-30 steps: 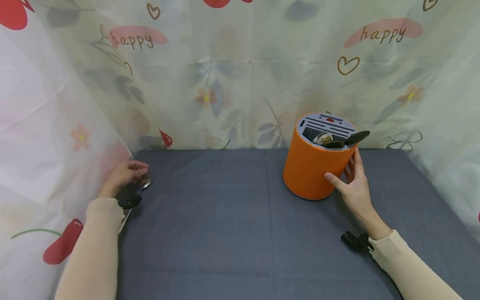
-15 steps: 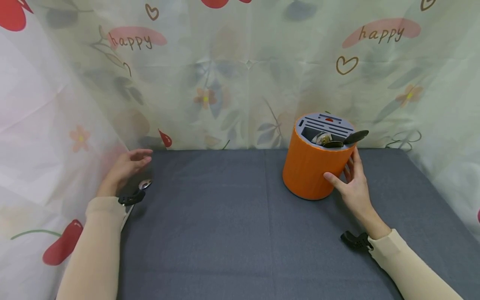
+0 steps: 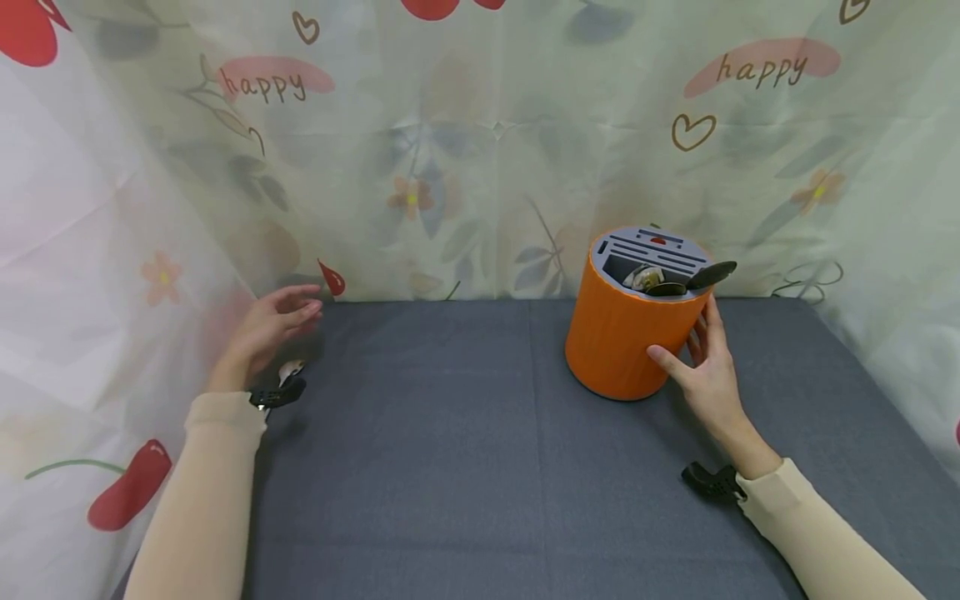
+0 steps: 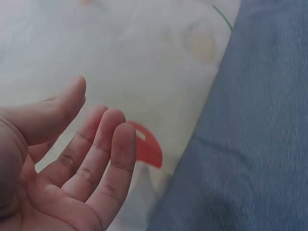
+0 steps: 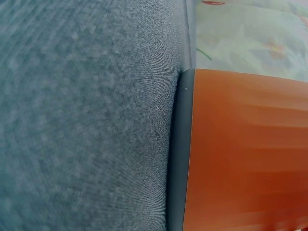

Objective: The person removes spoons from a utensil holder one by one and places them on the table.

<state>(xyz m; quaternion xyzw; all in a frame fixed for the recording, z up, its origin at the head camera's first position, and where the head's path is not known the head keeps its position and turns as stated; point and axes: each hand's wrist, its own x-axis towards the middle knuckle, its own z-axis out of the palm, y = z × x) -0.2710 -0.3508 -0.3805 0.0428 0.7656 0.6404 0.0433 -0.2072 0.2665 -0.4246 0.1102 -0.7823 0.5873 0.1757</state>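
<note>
My left hand (image 3: 273,325) is raised at the far left of the table, its fingers loosely bent with nothing in them. In the left wrist view, the thumb and fingers (image 4: 123,149) stand apart. A metal spoon (image 3: 290,371) lies under the left wrist, most of its handle hidden by the wrist camera and sleeve. At the right, my right hand (image 3: 708,379) holds an orange round utensil holder (image 3: 618,342), thumb on the front and fingers round its right side. Dark rounded utensil heads (image 3: 712,275) and a shiny piece (image 3: 645,277) stick out of its slotted grey top (image 3: 652,242).
A grey cloth (image 3: 420,433) covers the table. Patterned curtains (image 3: 480,208) hang along the back and both sides, the left one close to my left arm. In the right wrist view the holder's dark base (image 5: 180,159) stands on the cloth.
My left hand has risen and moved right and away from me, its wrist now covering more of the spoon. My right hand and the utensil holder have stayed in place.
</note>
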